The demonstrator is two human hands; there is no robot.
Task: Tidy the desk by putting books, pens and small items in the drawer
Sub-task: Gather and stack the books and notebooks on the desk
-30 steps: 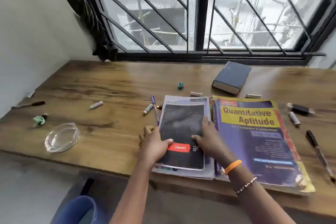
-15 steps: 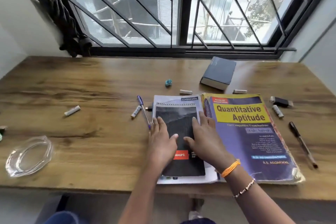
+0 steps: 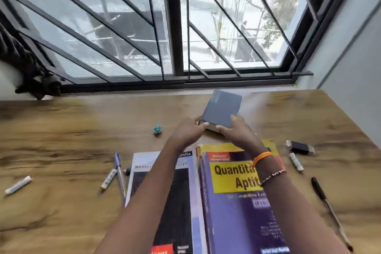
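A thick blue-grey book (image 3: 222, 109) lies near the back of the wooden desk (image 3: 72, 130). My left hand (image 3: 188, 130) grips its near left corner and my right hand (image 3: 237, 132) grips its near right edge. Closer to me a black spiral notebook (image 3: 175, 202) rests on a pale notebook (image 3: 144, 161), beside a purple and yellow "Quantitative Aptitude" book (image 3: 237, 202). A blue pen (image 3: 119, 171) and a small white marker (image 3: 108, 178) lie left of the notebooks. A black pen (image 3: 327, 206) lies at the right.
A small teal object (image 3: 157, 130) sits left of my hands. A white chalk-like stick (image 3: 18, 184) lies far left. A dark rectangular item (image 3: 300, 147) and a white tube (image 3: 296, 162) lie at the right. Barred window (image 3: 175, 27) behind; wall (image 3: 354, 68) right.
Both hands left the black notebook and reached forward to the blue-grey book, taking hold of its near end. The view tilted up toward the window.
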